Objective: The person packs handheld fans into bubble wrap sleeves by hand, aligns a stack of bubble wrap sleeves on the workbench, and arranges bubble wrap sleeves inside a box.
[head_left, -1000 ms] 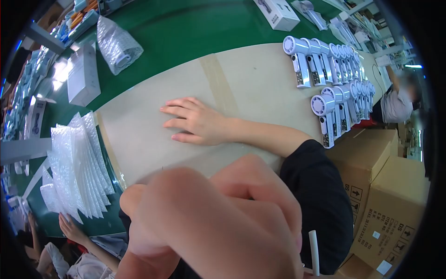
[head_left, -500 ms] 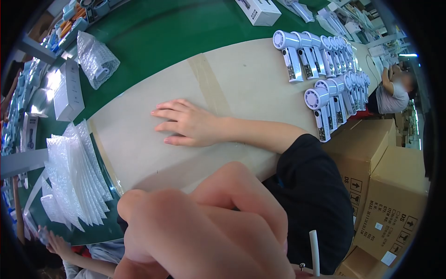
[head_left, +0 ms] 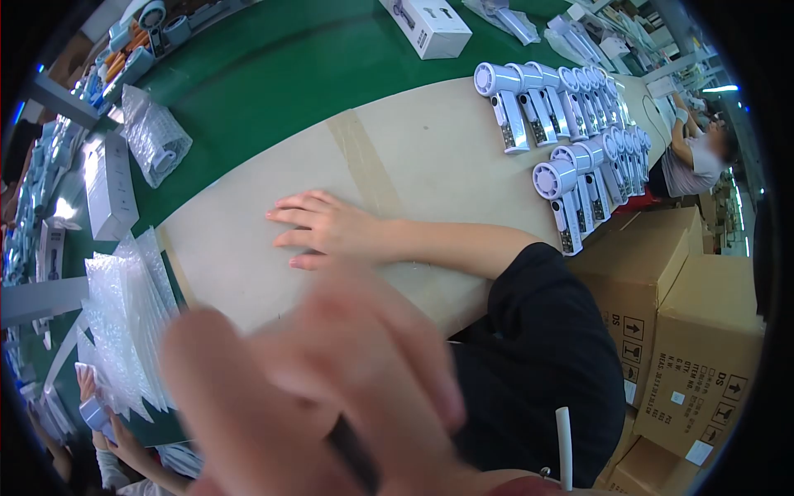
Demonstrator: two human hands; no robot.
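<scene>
My right hand (head_left: 322, 230) lies palm down on the beige board (head_left: 248, 198), fingers spread, with nothing under or in it that I can see. The arm comes in from the right out of a black sleeve. Very near the camera, at the bottom centre, is my left hand (head_left: 331, 372), large and blurred. Its fingers look bent, and whether anything is in them cannot be made out. To the right stand two rows of white-lilac handheld fans (head_left: 550, 174). A stack of bubble-wrap bags (head_left: 124, 322) lies at the left.
Cardboard cartons (head_left: 695, 347) stand at the right. On the green tabletop (head_left: 273, 74) are a printed white box (head_left: 430, 29), another box (head_left: 109, 186) and a bubble-wrapped item (head_left: 155, 136). A co-worker's hands (head_left: 124, 442) hold a light-coloured device at lower left. Another person (head_left: 703, 157) sits at far right.
My left hand has shifted and its fingers have moved, now blurred. My right hand stays flat on the board. The co-worker's hands at lower left now hold a light-coloured device. The view has turned slightly.
</scene>
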